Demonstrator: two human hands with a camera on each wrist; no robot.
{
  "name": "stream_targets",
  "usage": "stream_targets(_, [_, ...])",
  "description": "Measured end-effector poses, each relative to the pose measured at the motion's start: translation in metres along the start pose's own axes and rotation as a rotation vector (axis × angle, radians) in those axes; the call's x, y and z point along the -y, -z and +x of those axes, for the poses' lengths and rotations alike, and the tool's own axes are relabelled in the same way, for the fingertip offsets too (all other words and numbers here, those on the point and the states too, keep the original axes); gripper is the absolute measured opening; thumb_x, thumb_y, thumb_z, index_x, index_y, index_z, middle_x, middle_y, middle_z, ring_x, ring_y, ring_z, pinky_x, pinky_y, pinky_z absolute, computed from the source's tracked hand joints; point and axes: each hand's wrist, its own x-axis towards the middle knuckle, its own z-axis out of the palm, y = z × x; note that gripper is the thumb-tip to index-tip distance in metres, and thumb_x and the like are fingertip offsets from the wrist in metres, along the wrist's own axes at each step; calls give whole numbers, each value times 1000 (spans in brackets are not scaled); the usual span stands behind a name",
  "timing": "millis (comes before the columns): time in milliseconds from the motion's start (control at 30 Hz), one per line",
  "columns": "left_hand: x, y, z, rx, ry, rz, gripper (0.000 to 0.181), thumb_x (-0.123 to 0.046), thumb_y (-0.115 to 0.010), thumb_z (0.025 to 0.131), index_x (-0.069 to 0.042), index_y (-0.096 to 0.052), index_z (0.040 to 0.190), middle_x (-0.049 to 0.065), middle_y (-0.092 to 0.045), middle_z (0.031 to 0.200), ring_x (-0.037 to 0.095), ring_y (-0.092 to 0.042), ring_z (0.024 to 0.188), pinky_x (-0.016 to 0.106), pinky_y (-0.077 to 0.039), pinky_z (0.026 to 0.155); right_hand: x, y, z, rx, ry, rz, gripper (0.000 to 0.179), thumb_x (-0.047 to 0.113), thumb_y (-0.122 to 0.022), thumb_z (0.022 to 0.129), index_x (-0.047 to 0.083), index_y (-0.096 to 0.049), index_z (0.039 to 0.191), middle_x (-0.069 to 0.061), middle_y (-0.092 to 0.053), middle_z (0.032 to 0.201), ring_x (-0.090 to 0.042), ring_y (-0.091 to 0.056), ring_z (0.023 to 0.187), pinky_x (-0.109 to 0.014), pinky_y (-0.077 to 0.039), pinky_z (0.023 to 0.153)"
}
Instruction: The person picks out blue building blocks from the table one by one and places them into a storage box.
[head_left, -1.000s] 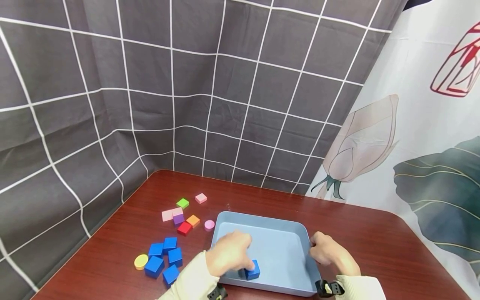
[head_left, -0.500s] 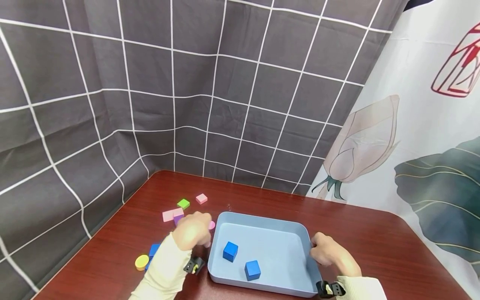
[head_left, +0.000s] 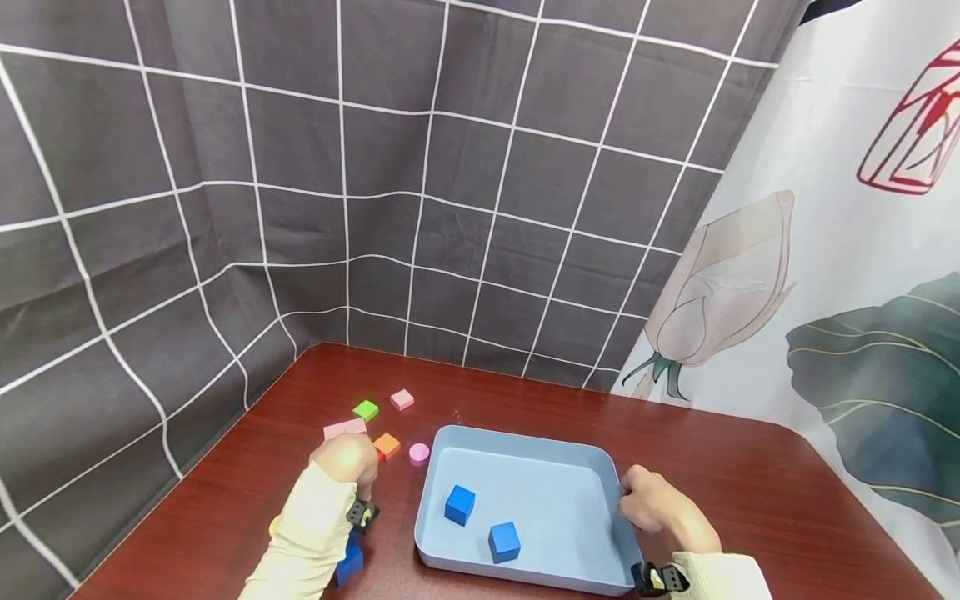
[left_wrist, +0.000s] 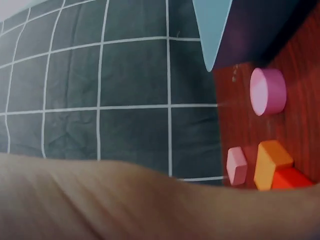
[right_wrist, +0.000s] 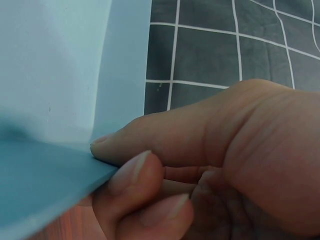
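Two blue cubes [head_left: 460,505] sit inside a pale blue tray [head_left: 566,500], near seven and nine o'clock. The right hand [head_left: 660,508] pinches the tray's wall at three o'clock. The left hand [head_left: 347,460], outside towards nine, is near an orange block [head_left: 387,444]; its grip is hidden.

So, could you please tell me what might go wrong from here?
The left hand is close to the red block and orange block, so it might nudge them. The left sleeve partly hides a blue block and could brush it. The right hand pinches the tray; a tug might slide the blue cubes inside.
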Motion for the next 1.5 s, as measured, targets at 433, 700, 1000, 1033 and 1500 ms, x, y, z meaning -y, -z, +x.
stream_targets(433, [-3,-3,4,-151,30,-136,28,-13,-79,60,-2,-59,76,10,-54,63,23,-53,58,34,-50,55,0,0,1,6,-15,4,20,-4,-48,71,7,-47,53,-2,-43,44,-13,-42,41,-25,-34,43])
stream_targets(700, [-10,5,-10,-360,-86,-189,40,-20,-79,62,-2,-62,94,15,-57,74,29,-52,61,43,-49,57,0,0,1,-8,3,-3,19,-4,-49,70,6,-47,54,-2,-43,44,-13,-42,42,-25,-34,42])
stream_targets(1000, [-39,4,-24,-428,-248,-272,34,-27,-80,66,-6,-63,87,8,-57,67,23,-53,57,38,-46,50,1,1,1,13,-10,-12,12,-3,-50,70,4,-54,60,-3,-45,51,-16,-44,48,-26,-35,46])
stream_targets(1033, [-42,2,-25,-428,-278,-283,31,-25,-80,66,-7,-61,82,7,-54,65,22,-52,56,37,-46,49,1,1,1,17,-9,-11,10,-3,-51,70,3,-55,63,-4,-46,53,-16,-45,51,-27,-36,48])
stream_targets(1500, [-77,-29,-18,-332,-691,-228,37,-25,-74,72,-8,-67,105,5,-60,92,15,-52,78,31,-51,61,0,0,1,18,-18,0,11,-3,-51,70,3,-55,62,-3,-46,52,-16,-45,49,-26,-36,46])
